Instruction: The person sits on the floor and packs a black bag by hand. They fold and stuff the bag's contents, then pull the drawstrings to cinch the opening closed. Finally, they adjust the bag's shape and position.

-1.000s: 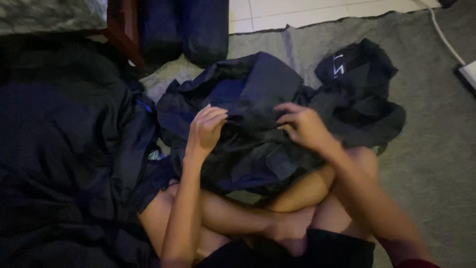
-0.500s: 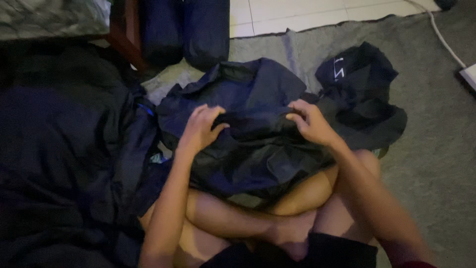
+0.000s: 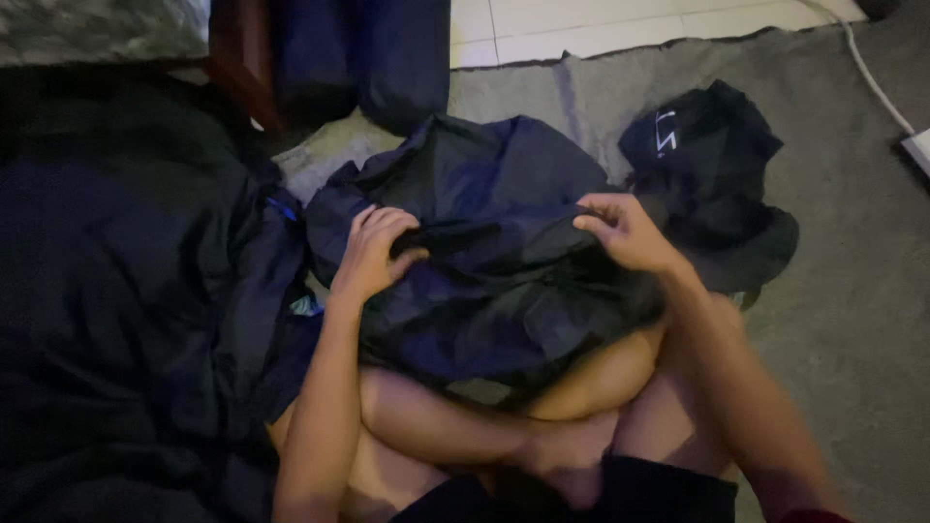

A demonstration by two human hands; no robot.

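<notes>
Grey carpet [image 3: 852,291] underfoot, dim light. Item: dark navy garment [image 3: 494,252], bunched across your crossed legs [image 3: 465,426], directly under both hands. Your left hand [image 3: 373,254] sits on its left part, fingers curled shut over a fold. Your right hand [image 3: 625,230] pinches the upper edge on the right, fingers closed on the cloth. Adjacent: black garment [image 3: 712,184] just right; dark clothing pile [image 3: 126,310] left.
</notes>
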